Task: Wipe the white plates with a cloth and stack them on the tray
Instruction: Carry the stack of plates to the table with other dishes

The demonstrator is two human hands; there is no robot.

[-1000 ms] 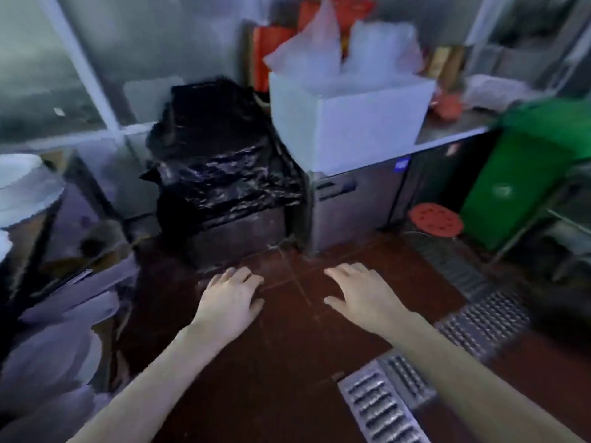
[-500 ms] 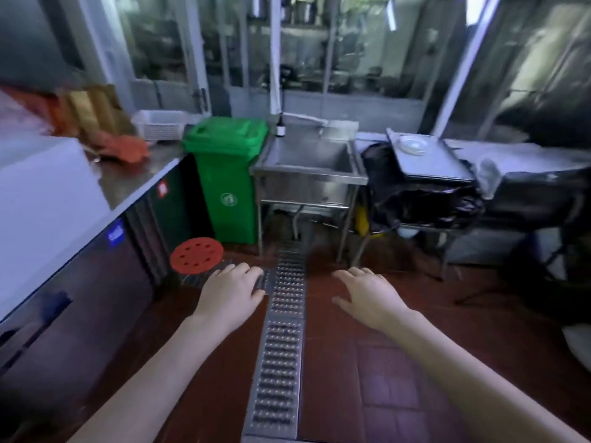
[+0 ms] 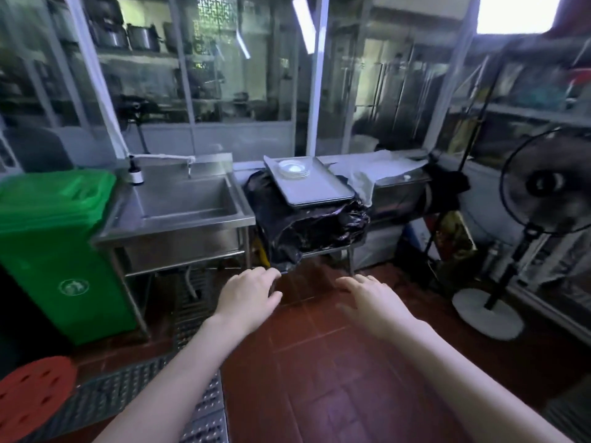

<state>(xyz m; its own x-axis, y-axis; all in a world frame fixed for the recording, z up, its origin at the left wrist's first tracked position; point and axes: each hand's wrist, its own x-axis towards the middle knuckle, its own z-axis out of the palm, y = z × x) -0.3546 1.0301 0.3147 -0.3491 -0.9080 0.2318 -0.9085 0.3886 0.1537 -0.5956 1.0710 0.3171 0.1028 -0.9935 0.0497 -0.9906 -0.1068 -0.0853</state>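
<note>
Hovering empty left hand [image 3: 248, 294], right hand [image 3: 372, 300] | round white plates [image 3: 293, 169] | flat metal tray [image 3: 315, 190]

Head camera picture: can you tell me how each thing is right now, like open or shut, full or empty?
left hand, open, holding nothing.
right hand, open, holding nothing.
white plates, stacked on the tray.
tray, lying on the black bag, mostly bare.
sink, basin looks empty.
green bin, lid shut.
fan, standing upright; cannot tell if spinning.
</note>
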